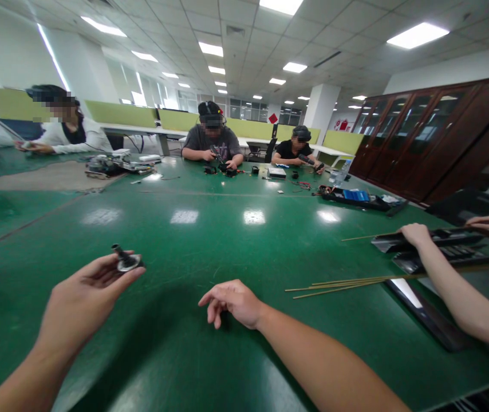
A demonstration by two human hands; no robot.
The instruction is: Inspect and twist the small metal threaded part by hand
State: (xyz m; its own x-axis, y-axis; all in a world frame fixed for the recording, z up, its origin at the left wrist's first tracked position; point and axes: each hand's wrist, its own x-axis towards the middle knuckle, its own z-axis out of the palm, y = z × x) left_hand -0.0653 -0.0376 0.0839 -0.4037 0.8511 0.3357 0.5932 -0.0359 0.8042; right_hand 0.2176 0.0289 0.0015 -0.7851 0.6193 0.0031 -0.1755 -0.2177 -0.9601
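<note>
Raised over the left part of the green table (pixel 210 246), my left hand (pixel 85 297) pinches a small dark metal part (pixel 127 262). A round flange with a pale rim and a short black shaft pointing up make up this part; my fingers cover some of it. My right hand (pixel 233 303) hovers low near the middle, fingers loosely bent and apart, with nothing in it. To its right lie several thin brass-coloured rods (pixel 330 284), not touching the hand.
At the right, a co-worker's hand (pixel 416 234) rests by black trays (pixel 407 260). Across the table several people sit handling parts. A black tray with blue packets (pixel 356 195) lies at the far right, and electronic parts (pixel 102 165) at the far left.
</note>
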